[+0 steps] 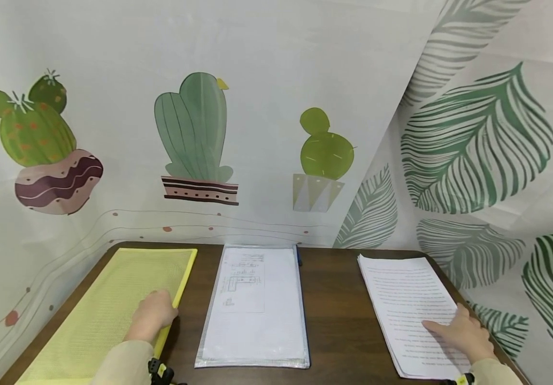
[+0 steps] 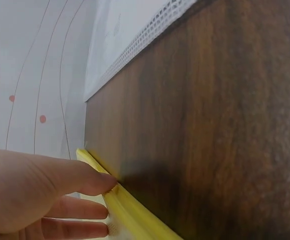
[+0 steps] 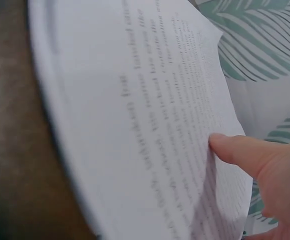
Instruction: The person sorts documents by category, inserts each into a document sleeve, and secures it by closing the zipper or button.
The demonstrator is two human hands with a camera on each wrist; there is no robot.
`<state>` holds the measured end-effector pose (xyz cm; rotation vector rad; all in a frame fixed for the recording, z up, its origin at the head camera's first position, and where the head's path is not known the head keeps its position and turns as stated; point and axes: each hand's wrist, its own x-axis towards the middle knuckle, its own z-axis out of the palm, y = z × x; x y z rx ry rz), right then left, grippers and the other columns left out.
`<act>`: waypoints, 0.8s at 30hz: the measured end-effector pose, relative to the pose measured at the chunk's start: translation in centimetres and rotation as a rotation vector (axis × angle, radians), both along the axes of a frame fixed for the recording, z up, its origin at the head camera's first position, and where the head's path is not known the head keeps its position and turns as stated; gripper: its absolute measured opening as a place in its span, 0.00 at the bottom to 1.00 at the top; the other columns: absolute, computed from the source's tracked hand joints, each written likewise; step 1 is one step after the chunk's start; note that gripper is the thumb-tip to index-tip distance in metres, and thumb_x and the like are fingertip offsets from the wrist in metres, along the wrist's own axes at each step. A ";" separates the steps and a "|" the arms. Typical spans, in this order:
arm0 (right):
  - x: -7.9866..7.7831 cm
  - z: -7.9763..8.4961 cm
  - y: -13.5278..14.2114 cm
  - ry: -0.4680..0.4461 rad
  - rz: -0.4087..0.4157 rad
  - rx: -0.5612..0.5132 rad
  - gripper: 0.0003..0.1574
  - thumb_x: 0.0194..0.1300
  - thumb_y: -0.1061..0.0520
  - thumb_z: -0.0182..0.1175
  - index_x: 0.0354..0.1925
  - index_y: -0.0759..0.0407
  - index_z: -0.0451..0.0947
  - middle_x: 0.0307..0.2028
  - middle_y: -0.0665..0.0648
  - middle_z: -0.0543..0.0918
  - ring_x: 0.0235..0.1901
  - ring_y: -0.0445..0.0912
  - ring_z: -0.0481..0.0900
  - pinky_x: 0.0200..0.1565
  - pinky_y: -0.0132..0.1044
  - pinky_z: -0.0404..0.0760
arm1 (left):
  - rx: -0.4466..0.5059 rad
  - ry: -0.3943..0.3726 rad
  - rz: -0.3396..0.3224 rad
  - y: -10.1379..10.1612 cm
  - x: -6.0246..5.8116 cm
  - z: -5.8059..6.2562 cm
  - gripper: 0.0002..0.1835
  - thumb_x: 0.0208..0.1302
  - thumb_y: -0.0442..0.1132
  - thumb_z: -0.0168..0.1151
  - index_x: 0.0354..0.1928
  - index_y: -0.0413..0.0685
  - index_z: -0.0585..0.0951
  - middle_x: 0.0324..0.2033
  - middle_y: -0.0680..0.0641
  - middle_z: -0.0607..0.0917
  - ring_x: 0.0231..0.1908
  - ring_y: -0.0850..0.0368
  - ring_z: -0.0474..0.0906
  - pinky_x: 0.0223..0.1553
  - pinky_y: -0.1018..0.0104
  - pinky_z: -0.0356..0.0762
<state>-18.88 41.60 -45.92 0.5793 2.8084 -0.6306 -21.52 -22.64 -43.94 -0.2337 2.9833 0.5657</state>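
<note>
In the head view, a clear folder holding a drawn-on sheet lies between a yellow mesh folder and a paper stack. Left wrist view: the left hand pinches the yellow mesh folder's edge. Right wrist view: the right hand lays its thumb on the paper stack; whether its mostly hidden fingers grip, I cannot tell.

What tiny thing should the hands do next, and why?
Perhaps the right hand should gently lift the right edge of the rectangular white stack of printed paper sheets: its thumb rests on top, with its other fingers near that edge. The left hand pinches the border of the flat yellow mesh pouch.
</note>
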 end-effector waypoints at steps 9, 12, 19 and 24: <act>-0.7 0.4 0.4 -0.022 -0.076 -0.022 0.91 0.36 0.23 0.67 0.64 0.86 0.30 0.54 0.96 0.45 0.54 0.87 0.46 0.52 0.78 0.56 | -0.006 -0.003 0.001 0.0 0.1 0.3 0.07 0.56 0.34 0.57 0.28 0.35 0.75 0.25 0.40 0.72 0.22 0.47 0.69 0.18 0.61 0.69; -0.9 0.4 0.3 -0.019 -0.128 -0.026 0.89 0.34 0.27 0.71 0.63 0.87 0.34 0.54 0.95 0.46 0.55 0.86 0.45 0.55 0.77 0.54 | -0.012 0.000 -0.004 0.0 0.2 0.4 0.07 0.55 0.34 0.58 0.26 0.37 0.74 0.24 0.40 0.72 0.21 0.48 0.69 0.18 0.62 0.68; -0.9 0.4 0.6 0.014 -0.145 -0.060 0.64 0.44 0.38 0.70 0.52 0.91 0.55 0.43 0.86 0.68 0.44 0.72 0.70 0.44 0.59 0.75 | -0.009 0.028 -0.033 -0.2 0.3 0.4 0.10 0.54 0.36 0.62 0.22 0.39 0.73 0.19 0.45 0.72 0.20 0.52 0.69 0.18 0.65 0.66; -0.9 0.1 1.4 0.064 -0.064 -0.148 0.37 0.56 0.55 0.62 0.46 0.89 0.64 0.31 0.73 0.77 0.29 0.54 0.77 0.30 0.44 0.78 | -0.012 0.031 -0.052 -0.6 0.1 0.4 0.12 0.54 0.39 0.64 0.27 0.36 0.75 0.20 0.46 0.73 0.21 0.52 0.69 0.21 0.63 0.68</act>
